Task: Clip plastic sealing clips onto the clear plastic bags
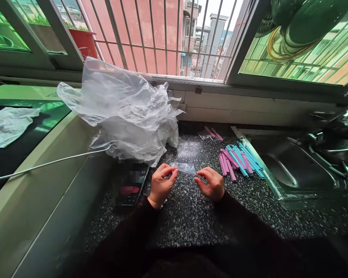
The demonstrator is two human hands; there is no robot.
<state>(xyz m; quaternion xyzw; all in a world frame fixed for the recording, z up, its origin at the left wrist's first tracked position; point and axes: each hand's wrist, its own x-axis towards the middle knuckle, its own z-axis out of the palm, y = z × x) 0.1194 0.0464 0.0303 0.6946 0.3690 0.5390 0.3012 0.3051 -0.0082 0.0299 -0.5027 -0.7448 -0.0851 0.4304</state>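
Observation:
A small clear plastic bag [186, 168] stretches between my two hands above the dark speckled counter. My left hand [162, 183] pinches its left end between thumb and forefinger. At its right end is my right hand [211, 183], thumb and forefinger curled in to the bag's edge, other fingers folded. To the right of my right hand lies a loose pile of flat pink strips [227, 166] and blue strips [240, 164]. Behind the pile, a couple more pink strips [217, 134] lie by a clear packet [204, 134].
Crumpled clear plastic bags [127, 104] are heaped at the back left. A dark phone [130, 183] lies left of my left hand, with a white cable [49, 164] nearby. A metal sink [295, 166] borders the counter on the right. A barred window [150, 48] stands behind.

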